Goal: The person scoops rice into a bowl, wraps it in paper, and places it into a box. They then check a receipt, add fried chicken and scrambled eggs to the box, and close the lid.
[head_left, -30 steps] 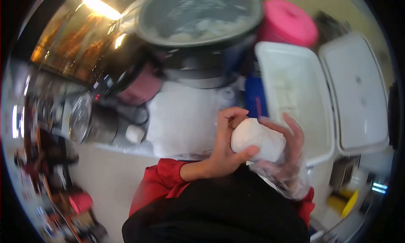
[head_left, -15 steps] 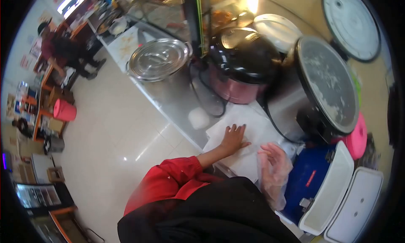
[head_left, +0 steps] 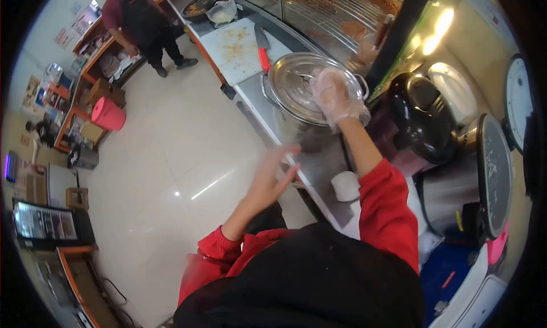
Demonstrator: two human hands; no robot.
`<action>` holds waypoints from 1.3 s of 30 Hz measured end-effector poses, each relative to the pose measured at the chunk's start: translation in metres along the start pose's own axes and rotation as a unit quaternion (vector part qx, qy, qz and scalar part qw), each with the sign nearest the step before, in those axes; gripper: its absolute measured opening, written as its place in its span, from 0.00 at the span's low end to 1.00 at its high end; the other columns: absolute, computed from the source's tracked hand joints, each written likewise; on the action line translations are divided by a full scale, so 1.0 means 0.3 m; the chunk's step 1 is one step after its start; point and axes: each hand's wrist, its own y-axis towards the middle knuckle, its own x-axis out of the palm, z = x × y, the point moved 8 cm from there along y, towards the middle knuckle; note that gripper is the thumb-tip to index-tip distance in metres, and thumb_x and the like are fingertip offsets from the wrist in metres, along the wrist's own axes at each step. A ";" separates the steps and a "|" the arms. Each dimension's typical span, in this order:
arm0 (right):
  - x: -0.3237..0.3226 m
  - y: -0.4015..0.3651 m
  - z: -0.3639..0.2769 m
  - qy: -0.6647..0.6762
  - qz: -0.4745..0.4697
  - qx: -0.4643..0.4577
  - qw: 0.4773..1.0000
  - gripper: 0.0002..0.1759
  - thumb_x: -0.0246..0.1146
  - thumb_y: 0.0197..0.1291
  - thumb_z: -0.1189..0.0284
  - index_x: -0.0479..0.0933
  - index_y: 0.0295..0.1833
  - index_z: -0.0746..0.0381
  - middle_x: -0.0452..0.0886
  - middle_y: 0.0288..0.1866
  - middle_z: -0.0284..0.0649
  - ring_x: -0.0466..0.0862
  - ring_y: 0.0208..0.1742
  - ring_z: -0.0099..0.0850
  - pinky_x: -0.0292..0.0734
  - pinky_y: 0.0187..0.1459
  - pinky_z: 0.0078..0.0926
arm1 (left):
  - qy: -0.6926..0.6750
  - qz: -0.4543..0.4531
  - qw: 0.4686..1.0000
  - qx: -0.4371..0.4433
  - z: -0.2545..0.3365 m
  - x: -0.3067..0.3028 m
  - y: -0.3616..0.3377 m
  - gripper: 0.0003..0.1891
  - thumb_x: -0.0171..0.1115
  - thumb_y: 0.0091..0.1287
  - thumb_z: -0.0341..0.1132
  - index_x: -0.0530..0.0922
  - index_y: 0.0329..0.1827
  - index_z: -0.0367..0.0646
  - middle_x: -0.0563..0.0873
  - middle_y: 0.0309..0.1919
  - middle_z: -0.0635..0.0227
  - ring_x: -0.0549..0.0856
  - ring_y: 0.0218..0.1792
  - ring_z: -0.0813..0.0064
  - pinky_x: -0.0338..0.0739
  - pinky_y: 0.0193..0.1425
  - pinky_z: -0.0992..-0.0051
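1. Both off the white paper (head_left: 353,225) now: left hand (head_left: 270,177) drawn clear of it, right hand (head_left: 333,94) moved over to the steel pot (head_left: 293,128); probably a switch of handling from paper to pot.
2. On the right, clear plastic glove, palm down against the lid (head_left: 288,83), fingers bent close to the handle; impossible to tell whether closed around it. Forearm reaching forward over the counter (head_left: 319,157).
3. On the left, bare and empty, fingers loosely spread and blurred, held up near the counter's edge, elbow bent.
4. Resting on the counter, between pot and paper: a rounded white bundle (head_left: 346,185), apart from all fingers.
5. Beyond the pot: a red-handled knife (head_left: 263,57) at the cutting board (head_left: 228,52).
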 end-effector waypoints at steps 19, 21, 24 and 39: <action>-0.613 -1.301 0.393 -0.310 0.258 0.469 0.786 0.13 0.57 0.59 0.67 0.78 0.46 0.61 0.80 0.37 0.54 0.79 0.41 0.45 0.71 0.44 0.36 | 0.131 -0.418 0.883 0.169 -0.224 0.226 0.624 0.40 0.68 0.48 0.49 0.64 0.57 0.29 0.72 0.52 0.43 0.74 0.53 0.52 0.68 0.57 0.62; -0.605 -1.388 0.592 -0.332 0.209 0.485 0.782 0.13 0.57 0.59 0.67 0.78 0.46 0.61 0.80 0.39 0.53 0.80 0.42 0.45 0.71 0.45 0.37 | 0.044 -0.423 0.898 0.112 -0.148 0.126 0.686 0.38 0.67 0.49 0.49 0.65 0.56 0.30 0.72 0.52 0.45 0.74 0.54 0.57 0.68 0.58 0.66; -0.622 -1.336 0.648 -0.396 0.201 0.410 0.796 0.13 0.58 0.58 0.67 0.78 0.46 0.62 0.81 0.41 0.51 0.80 0.43 0.45 0.72 0.45 0.37 | -0.124 -0.324 0.936 -0.057 -0.089 -0.148 0.734 0.40 0.66 0.52 0.48 0.62 0.62 0.31 0.75 0.53 0.51 0.76 0.55 0.61 0.69 0.57 0.68; 0.312 -0.025 -0.062 -0.155 -0.195 -0.148 0.957 0.21 0.48 0.56 0.77 0.67 0.56 0.68 0.70 0.57 0.53 0.67 0.63 0.45 0.59 0.66 0.37 | -0.541 0.114 0.806 -0.213 -0.533 -0.881 0.348 0.38 0.50 0.64 0.57 0.57 0.67 0.37 0.69 0.58 0.47 0.73 0.55 0.53 0.70 0.56 0.53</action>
